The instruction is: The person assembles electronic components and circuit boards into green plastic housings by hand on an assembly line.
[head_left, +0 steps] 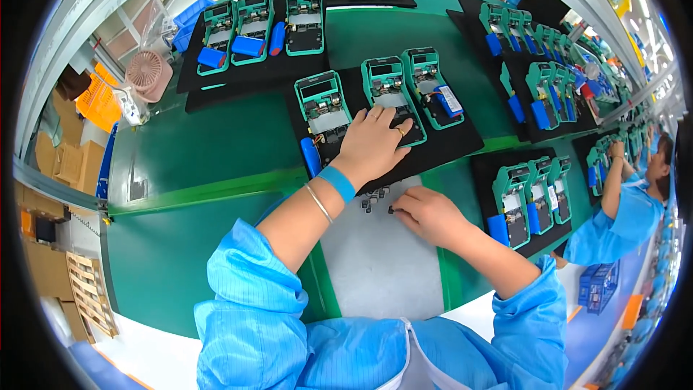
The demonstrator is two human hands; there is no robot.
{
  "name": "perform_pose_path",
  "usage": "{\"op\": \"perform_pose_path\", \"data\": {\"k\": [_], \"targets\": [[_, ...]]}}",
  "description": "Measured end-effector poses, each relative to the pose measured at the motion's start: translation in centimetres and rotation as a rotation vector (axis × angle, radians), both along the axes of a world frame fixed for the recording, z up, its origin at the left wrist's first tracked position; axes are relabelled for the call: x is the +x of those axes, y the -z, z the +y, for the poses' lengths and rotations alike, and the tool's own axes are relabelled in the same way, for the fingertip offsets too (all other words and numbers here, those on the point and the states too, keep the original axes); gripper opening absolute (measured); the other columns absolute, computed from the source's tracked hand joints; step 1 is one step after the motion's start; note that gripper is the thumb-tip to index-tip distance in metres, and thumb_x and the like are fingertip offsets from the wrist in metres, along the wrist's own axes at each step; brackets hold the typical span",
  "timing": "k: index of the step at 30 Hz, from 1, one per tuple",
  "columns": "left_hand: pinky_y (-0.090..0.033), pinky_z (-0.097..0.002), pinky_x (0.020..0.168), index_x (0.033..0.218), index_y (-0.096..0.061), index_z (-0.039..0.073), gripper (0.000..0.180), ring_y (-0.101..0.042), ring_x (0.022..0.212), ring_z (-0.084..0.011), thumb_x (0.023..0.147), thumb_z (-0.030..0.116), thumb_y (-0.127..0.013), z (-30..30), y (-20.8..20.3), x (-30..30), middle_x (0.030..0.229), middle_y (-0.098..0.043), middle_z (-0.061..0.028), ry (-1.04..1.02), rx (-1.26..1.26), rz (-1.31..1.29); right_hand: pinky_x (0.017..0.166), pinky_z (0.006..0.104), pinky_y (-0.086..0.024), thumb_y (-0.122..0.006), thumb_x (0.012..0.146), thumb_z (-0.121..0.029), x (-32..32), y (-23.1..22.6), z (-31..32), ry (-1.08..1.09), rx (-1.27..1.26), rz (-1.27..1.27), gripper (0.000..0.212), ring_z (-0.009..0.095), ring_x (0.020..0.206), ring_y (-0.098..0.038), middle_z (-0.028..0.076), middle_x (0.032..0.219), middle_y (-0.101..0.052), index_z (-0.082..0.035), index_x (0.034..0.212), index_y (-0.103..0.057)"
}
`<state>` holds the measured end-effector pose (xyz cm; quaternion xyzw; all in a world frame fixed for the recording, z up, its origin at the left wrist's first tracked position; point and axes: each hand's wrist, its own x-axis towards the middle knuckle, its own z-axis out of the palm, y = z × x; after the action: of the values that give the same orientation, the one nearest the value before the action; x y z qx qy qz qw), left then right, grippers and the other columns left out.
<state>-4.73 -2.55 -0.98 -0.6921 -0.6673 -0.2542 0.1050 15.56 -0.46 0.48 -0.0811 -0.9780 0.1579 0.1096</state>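
Observation:
My left hand (375,141) lies over the middle green handheld-device housing (386,76), fingers stretched out across its circuit board and lower part. Over the grey mat (382,267), my right hand (432,217) is closed in a pinch on a small black part (391,209). Just left of those fingertips is a loose group of similar small dark parts (372,200). Left of the middle housing lies another open housing (321,101) with a blue battery pack (310,156) beside it. A third housing (426,76) on the right carries a blue battery with a white label (449,101). All three rest on a black foam pad (455,137).
More housings with blue batteries sit on black pads at the far left (253,25), right (530,195) and far right (552,94). A pink fan (148,72) stands at the left edge of the green table (202,144). Co-workers' hands show across the table and at right.

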Motion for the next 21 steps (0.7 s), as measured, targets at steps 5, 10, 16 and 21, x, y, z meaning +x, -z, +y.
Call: {"op": "perform_pose_path", "data": {"k": [5,10,16,21], "targets": [[-0.043,-0.0471,0.101,0.128,-0.065,0.015,0.049,-0.049,0.124,-0.0314,0.085,0.036,-0.071,-0.3,0.5,0.1,0.123,-0.056,-0.0122,-0.014,0.035,-0.063,0.068,0.0375,-0.057,-0.065,0.073,-0.008,-1.1,0.3,-1.4,0.009,0.259,-0.176,0.018,0.029,0.085,-0.066,0.009,0.087,-0.064,-0.005,0.090,-0.067],[-0.042,-0.0467,0.102,0.128,-0.065,0.014,0.048,-0.048,0.125,-0.0303,0.086,0.036,-0.070,-0.5,0.3,0.5,0.123,-0.057,-0.0118,-0.023,-0.015,-0.109,0.062,0.0364,-0.058,-0.063,0.072,-0.008,-2.8,-0.8,-3.6,-0.007,0.460,-0.387,0.015,0.028,0.075,-0.068,0.012,0.079,-0.065,-0.001,0.084,-0.065],[-0.034,-0.0505,0.113,0.132,-0.063,0.015,0.048,-0.045,0.131,-0.0321,0.089,0.037,-0.066,-0.9,-0.2,0.2,0.131,-0.054,-0.0133,-0.042,-0.100,-0.097,0.064,0.0416,-0.055,-0.062,0.081,-0.010,-4.2,-5.8,2.6,-0.038,0.411,-0.305,0.006,0.029,0.074,-0.066,0.010,0.078,-0.065,-0.005,0.084,-0.064],[-0.039,-0.0476,0.106,0.128,-0.064,0.014,0.048,-0.046,0.127,-0.0314,0.086,0.034,-0.070,-0.9,-0.4,0.2,0.128,-0.053,-0.0121,-0.040,-0.064,-0.105,0.061,0.0361,-0.051,-0.071,0.077,-0.010,-8.1,-6.2,10.8,-0.059,0.424,0.311,0.009,0.022,0.077,-0.061,0.003,0.078,-0.057,-0.010,0.081,-0.063]]}}
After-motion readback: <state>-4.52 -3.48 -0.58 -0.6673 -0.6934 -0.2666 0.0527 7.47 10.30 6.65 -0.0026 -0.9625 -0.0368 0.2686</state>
